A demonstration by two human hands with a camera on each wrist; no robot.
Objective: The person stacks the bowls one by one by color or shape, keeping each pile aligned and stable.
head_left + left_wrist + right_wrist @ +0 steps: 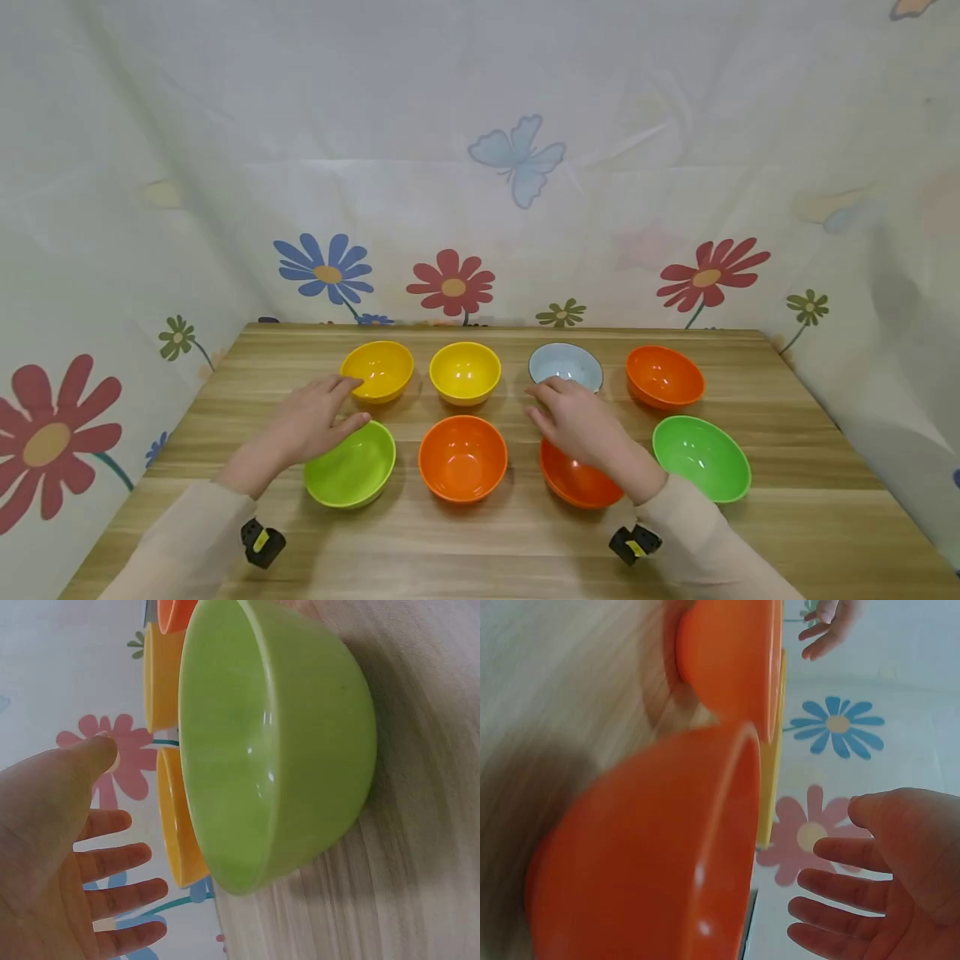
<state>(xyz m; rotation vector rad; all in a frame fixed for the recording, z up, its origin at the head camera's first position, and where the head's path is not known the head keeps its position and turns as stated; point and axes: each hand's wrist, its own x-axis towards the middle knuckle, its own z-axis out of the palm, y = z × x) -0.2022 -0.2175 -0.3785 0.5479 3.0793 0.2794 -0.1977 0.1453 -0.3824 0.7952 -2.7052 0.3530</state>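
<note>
My left hand (313, 418) hovers over the lime-green bowl (351, 468), fingers apart and holding nothing. Its fingertips reach toward the amber-yellow bowl (381, 372) behind. In the left wrist view the palm (37, 847) is clear of the lime-green bowl (322, 750). My right hand (581, 423) is above the red-orange bowl (577, 483) and partly hides it. The grey-blue bowl (564, 360) stands just beyond those fingertips. Spread, empty fingers also show on the right hand (885, 885) in the right wrist view, apart from the orange bowl (637, 862).
Between the hands stand an orange bowl (462, 458) and a yellow bowl (465, 375). To the right are another orange bowl (664, 377) and a bright green bowl (701, 460). All rest on a wooden table (465, 558), backed by a flowered cloth (375, 167).
</note>
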